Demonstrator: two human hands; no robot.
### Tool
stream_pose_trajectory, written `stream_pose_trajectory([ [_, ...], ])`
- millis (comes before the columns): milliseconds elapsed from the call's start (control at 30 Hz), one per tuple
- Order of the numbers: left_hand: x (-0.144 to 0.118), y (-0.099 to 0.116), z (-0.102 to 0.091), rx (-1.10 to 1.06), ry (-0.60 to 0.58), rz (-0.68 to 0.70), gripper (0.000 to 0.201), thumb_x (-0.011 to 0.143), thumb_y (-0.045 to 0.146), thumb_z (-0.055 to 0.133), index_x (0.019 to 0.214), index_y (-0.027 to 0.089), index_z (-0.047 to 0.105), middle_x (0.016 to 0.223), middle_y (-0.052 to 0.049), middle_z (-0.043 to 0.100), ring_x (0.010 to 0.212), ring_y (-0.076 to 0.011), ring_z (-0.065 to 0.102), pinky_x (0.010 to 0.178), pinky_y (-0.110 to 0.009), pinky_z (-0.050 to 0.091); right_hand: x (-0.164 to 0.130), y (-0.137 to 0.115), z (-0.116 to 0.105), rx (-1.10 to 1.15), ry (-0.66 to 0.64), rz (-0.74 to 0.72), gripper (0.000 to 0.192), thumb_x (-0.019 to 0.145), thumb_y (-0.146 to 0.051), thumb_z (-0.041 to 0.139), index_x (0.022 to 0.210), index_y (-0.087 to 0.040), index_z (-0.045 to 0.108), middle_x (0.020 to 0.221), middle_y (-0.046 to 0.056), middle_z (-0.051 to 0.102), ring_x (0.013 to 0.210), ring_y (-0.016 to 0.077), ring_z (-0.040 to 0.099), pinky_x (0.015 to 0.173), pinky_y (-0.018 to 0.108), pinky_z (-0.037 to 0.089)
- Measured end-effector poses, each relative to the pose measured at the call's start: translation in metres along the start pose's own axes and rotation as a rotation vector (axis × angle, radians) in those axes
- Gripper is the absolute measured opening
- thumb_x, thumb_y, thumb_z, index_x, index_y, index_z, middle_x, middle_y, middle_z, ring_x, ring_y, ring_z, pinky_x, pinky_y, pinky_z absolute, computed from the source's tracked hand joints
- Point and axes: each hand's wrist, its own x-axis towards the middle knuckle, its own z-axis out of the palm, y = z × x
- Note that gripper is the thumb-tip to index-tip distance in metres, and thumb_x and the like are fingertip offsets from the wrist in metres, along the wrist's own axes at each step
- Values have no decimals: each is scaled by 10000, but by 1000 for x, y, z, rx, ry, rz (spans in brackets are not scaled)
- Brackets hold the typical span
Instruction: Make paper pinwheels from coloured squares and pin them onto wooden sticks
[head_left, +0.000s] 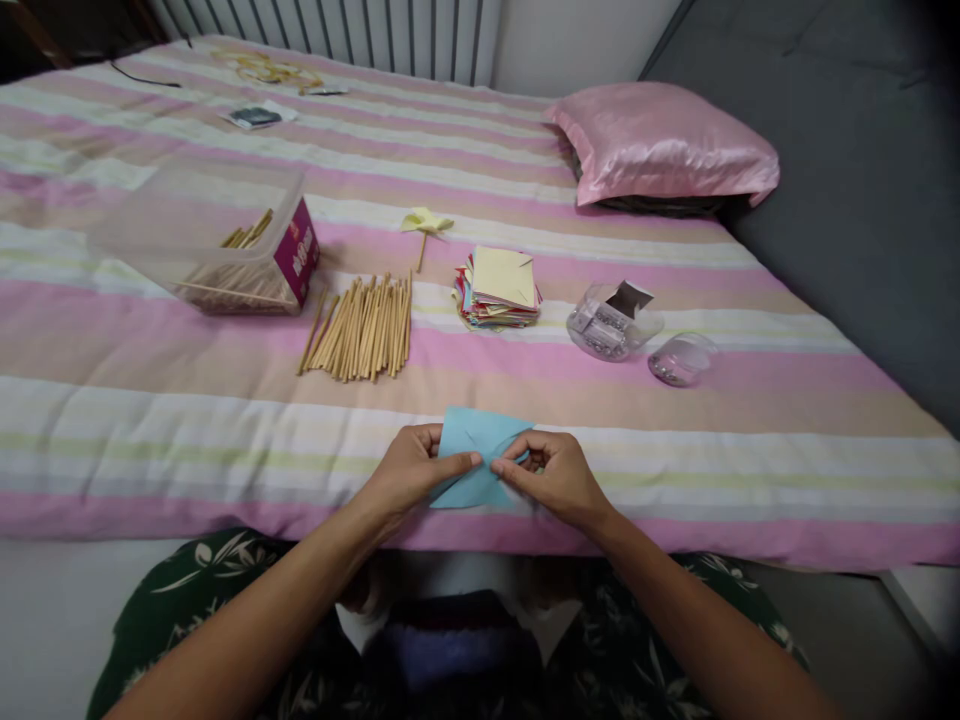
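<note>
A square of light blue paper [484, 430] with slits cut in from its corners is held between my hands, just above the near edge of the bed. My left hand [416, 468] grips its left side, the thumb lying on the paper close to the middle. My right hand [551, 470] pinches the right part of the same sheet, thumb and forefinger together near the centre. Whether a small pin sits between those right fingertips is too small to tell. Part of the sheet's right side is hidden behind my right fingers.
Beyond my hands lie a bundle of wooden sticks [367, 335], a stack of coloured paper squares [504, 278], a yellow pinwheel [426, 220], and two clear tubs of small metal pieces [600, 335]. A plastic box [289, 255] holds more sticks at left. A pink pillow [667, 145] rests behind.
</note>
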Motion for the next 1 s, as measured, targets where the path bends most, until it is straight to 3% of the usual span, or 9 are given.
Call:
stream_pose_trajectory([
  [533, 2, -5, 6, 4, 116, 6, 223, 529, 198, 775, 725, 133, 691, 624, -33, 682, 543, -153, 612, 575, -287, 503, -1, 1, 4, -54, 36, -45, 174, 670, -306, 698, 624, -167, 604, 485, -26, 522, 414, 77, 434, 388, 197, 332],
  [700, 2, -7, 11, -22, 243, 71, 249, 527, 168, 764, 760, 130, 687, 679, -32, 701, 548, -147, 610, 566, -271, 500, -6, 3, 10, 88, 131, -110, 258, 674, -286, 713, 817, -211, 511, 512, -81, 455, 429, 76, 422, 425, 202, 355],
  [867, 0, -9, 14, -63, 311, 150, 244, 550, 190, 769, 769, 127, 680, 704, -35, 714, 584, -144, 623, 597, -255, 503, -10, -2, 19, 178, 224, -172, 685, 666, -193, 699, 1229, -249, 313, 801, -13, 593, 609, 119, 559, 587, 266, 451],
  [1000, 0, -13, 15, -73, 299, 189, 231, 571, 190, 764, 779, 134, 679, 718, -26, 716, 600, -138, 628, 613, -250, 511, -9, -2, 20, 205, 169, -144, 645, 714, -188, 646, 1261, -225, 307, 766, -5, 599, 648, 137, 545, 638, 291, 461],
])
